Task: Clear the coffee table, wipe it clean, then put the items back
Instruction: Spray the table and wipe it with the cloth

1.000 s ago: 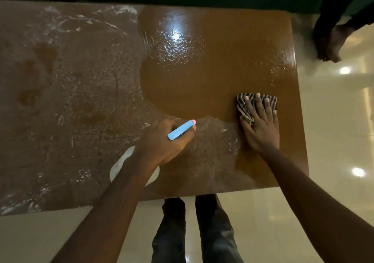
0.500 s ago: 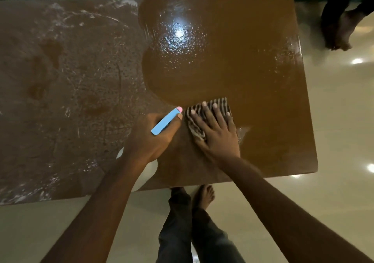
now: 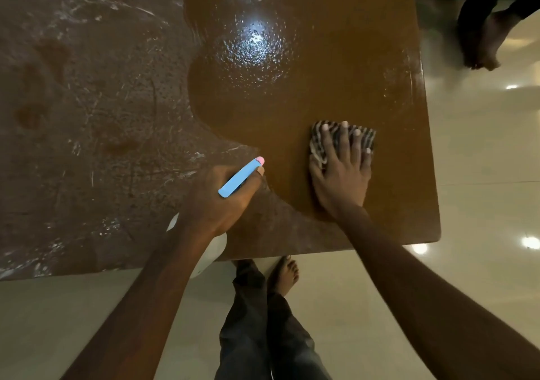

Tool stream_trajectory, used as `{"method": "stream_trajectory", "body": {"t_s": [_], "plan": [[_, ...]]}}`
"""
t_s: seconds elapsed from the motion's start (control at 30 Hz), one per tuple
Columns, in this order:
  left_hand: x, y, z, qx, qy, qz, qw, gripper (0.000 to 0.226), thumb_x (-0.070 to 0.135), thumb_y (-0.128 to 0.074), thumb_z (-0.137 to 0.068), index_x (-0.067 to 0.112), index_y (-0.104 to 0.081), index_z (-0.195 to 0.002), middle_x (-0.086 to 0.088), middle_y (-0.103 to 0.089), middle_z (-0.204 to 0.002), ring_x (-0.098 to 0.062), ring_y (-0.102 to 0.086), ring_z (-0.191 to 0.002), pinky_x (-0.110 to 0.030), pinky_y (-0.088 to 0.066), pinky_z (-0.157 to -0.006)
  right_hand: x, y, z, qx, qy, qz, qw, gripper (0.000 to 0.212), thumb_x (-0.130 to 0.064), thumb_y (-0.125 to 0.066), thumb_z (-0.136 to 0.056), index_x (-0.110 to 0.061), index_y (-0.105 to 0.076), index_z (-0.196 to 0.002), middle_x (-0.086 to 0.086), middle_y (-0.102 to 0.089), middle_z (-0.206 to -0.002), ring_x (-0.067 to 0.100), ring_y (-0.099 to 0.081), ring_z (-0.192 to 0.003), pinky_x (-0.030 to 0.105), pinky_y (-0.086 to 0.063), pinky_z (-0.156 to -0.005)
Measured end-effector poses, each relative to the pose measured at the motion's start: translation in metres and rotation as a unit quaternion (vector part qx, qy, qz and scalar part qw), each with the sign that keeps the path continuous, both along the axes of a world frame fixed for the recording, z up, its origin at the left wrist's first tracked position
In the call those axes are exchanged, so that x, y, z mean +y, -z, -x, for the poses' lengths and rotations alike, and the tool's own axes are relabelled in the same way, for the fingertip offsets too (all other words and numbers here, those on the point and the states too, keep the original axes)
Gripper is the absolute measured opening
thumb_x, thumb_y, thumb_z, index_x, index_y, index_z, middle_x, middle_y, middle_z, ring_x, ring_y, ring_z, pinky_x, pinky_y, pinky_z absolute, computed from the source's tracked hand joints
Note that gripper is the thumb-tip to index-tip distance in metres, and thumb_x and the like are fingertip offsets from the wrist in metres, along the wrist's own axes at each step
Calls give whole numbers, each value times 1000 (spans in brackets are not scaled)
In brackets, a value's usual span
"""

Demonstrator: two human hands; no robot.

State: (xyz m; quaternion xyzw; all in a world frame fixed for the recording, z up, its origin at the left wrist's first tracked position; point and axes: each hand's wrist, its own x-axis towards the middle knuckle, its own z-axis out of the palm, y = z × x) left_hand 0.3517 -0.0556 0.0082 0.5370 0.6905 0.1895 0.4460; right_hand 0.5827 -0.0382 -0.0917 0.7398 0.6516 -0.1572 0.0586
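The brown coffee table (image 3: 336,58) fills the upper view; its right part is wet and glossy, its left part dull, dusty and smeared (image 3: 87,116). My right hand (image 3: 340,175) presses flat on a striped black-and-white cloth (image 3: 318,140) near the table's right front. My left hand (image 3: 222,201) grips a white spray bottle (image 3: 210,251) with a blue trigger head and pink tip (image 3: 241,178), held over the front edge. Most of the bottle's body is hidden under my hand and forearm.
Glossy cream floor tiles (image 3: 482,204) surround the table on the right and front. My legs and one bare foot (image 3: 285,274) stand at the front edge. Another person's foot and dark trouser leg (image 3: 485,40) are at the top right, beside the table's corner.
My right hand slid the cloth left until it met the spray bottle, then back to the right. The wiped glossy area has grown toward the front. My left hand stays in the same place.
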Motion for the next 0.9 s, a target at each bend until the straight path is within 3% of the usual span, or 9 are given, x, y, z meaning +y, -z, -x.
{"method": "stream_trajectory", "body": {"t_s": [0.13, 0.23, 0.37, 0.5, 0.6, 0.77, 0.9], "plan": [[-8, -6, -6, 46, 27, -18, 998, 28, 43, -60, -89, 30, -52, -66, 4, -57, -60, -14, -52, -51, -10, -45, -58, -40, 4, 11, 2, -205, 16, 979, 70, -65, -23, -97, -40, 0, -158, -2, 2, -168, 24, 7, -153, 45, 7, -122], [-16, -4, -1, 47, 22, -27, 998, 28, 43, -61, -89, 19, -65, -75, 0, -62, -63, -18, -57, -55, -16, -47, -58, -67, 4, -16, 7, -248, 19, 968, 68, -69, -16, -97, -44, 3, -157, -6, 2, -167, 22, 6, -154, 46, 6, -123], [-23, -1, 6, 32, -4, -42, 999, 40, 44, -61, -90, 11, -63, -68, -9, -60, -58, -21, -56, -56, -21, -43, -45, -74, 2, -37, 5, -195, 3, 981, 66, -66, -18, -97, -43, -1, -157, -7, 0, -167, 20, 3, -154, 45, 0, -123], [-28, 8, 15, 22, -43, 3, 999, 52, 55, -59, -87, 6, -63, -71, -17, -62, -63, -30, -59, -54, -39, -50, -49, -73, 3, -25, 26, -91, 5, 995, 67, -65, -17, -96, -45, 5, -156, -11, 9, -165, 16, 12, -153, 44, 3, -124], [-30, 13, 26, 8, -76, 44, 996, 53, 58, -59, -86, 8, -62, -71, -21, -61, -66, -34, -56, -54, -39, -49, -53, -67, 3, -19, 31, -52, 4, 998, 66, -65, -13, -95, -48, 11, -153, -13, 13, -164, 17, 14, -153, 45, 3, -124], [-35, 12, 46, -9, -80, 22, 997, 57, 61, -55, -88, 9, -58, -66, -14, -50, -54, -35, -47, -47, -39, -42, -46, -53, -1, -6, 37, -28, 4, 999, 67, -67, -9, -93, -46, 7, -154, -10, 11, -165, 17, 13, -153, 44, 3, -124], [-38, 10, 66, -8, -104, -6, 995, 54, 50, -57, -92, -3, -63, -80, -26, -58, -68, -44, -57, -62, -46, -46, -47, -13, 0, 39, 40, -14, -8, 999, 64, -66, -17, -98, -46, 1, -156, -6, 7, -167, 18, 12, -153, 45, 5, -123]]}}
